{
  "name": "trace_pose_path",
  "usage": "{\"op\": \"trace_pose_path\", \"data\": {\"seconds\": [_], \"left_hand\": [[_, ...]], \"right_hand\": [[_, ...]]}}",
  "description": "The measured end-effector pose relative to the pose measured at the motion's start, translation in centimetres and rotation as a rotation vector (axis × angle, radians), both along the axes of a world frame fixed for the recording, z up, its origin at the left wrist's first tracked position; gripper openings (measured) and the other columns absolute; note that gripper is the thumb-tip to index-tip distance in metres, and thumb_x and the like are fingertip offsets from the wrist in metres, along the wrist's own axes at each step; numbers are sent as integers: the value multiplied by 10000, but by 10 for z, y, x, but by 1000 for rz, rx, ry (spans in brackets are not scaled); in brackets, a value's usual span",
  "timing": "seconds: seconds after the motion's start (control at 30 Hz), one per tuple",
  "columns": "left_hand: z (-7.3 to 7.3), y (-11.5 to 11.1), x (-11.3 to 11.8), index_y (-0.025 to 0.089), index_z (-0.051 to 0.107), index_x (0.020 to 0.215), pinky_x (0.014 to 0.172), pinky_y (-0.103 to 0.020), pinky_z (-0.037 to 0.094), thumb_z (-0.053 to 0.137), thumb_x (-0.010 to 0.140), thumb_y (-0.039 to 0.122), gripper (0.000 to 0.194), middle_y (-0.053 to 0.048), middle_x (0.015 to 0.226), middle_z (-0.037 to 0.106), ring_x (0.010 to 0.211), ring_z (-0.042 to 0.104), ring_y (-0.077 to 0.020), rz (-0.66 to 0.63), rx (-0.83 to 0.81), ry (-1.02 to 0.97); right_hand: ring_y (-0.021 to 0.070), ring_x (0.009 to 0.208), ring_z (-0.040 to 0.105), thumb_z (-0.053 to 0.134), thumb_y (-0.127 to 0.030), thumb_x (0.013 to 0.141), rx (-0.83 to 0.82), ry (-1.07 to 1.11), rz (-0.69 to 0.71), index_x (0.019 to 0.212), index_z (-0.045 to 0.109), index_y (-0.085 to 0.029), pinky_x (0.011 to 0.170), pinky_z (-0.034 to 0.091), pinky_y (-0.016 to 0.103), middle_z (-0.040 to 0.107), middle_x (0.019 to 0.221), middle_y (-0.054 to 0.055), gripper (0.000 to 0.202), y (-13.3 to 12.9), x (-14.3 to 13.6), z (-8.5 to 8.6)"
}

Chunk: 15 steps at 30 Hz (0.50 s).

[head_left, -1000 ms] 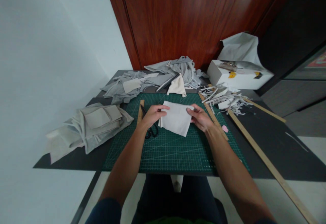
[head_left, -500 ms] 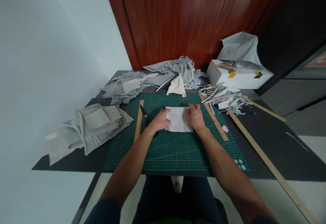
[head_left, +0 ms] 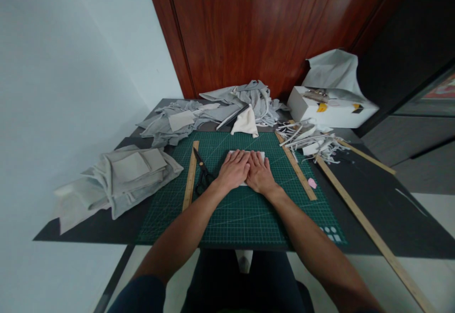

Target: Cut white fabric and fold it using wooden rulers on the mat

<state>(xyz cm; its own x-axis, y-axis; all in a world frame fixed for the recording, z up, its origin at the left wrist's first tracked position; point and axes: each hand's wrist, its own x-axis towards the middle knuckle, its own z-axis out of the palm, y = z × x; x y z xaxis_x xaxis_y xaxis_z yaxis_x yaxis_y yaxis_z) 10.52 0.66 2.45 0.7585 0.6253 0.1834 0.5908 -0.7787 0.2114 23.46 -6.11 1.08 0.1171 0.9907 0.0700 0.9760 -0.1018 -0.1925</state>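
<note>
My left hand [head_left: 233, 169] and my right hand [head_left: 259, 173] lie flat, side by side, on a small white cloth [head_left: 262, 154] in the middle of the green cutting mat [head_left: 245, 218]. Their fingertips point away from me and the two hands touch. Most of the cloth is hidden beneath them; its far edge and a bit of its near edge show. Black scissors [head_left: 203, 178] lie just left of my left hand, beside a short wooden ruler [head_left: 191, 175]. Another short ruler [head_left: 297, 170] lies on the right of the mat.
Folded grey cloths [head_left: 135, 175] lie at the left. Crumpled grey fabric [head_left: 254, 96] covers the back. Thin fabric strips [head_left: 309, 137], a white box [head_left: 330, 111], a pink piece [head_left: 312, 183] and a long wooden strip [head_left: 362, 220] are at the right.
Both hands have moved inward from the cloth's side edges and now lie flat over it. Less of the cloth shows. The view has shifted slightly.
</note>
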Motion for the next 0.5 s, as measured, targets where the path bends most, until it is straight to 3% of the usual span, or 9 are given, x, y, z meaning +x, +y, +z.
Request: {"op": "trace_pose_path", "data": {"seconds": [0.1,0.27,0.5], "left_hand": [[-7,6,-3,179,411,1666,1349,-612,155,287,1113,381,602,-122,1746,373,1653,260,-315,95,-76,54],[-14,10,-4,181,432,1659,1337,-653,23,338,1097,413,615,-144,1772,298,1673,180,-355,124,-223,-27],[-7,14,-2,247,472,1630,1326,-653,17,386,1080,458,596,-105,1776,314,1674,165,-359,158,-356,-43]], "right_hand": [[381,1664,176,313,-312,1075,-1,6,-78,1695,301,-35,1306,204,627,213,1784,219,679,1,0,-1],[403,1657,187,320,-349,1078,25,54,-124,1669,355,-22,1303,173,656,275,1759,248,677,4,1,-9],[395,1649,221,343,-380,1075,18,95,-120,1649,407,-65,1295,191,659,320,1750,227,658,7,5,-13]]}}
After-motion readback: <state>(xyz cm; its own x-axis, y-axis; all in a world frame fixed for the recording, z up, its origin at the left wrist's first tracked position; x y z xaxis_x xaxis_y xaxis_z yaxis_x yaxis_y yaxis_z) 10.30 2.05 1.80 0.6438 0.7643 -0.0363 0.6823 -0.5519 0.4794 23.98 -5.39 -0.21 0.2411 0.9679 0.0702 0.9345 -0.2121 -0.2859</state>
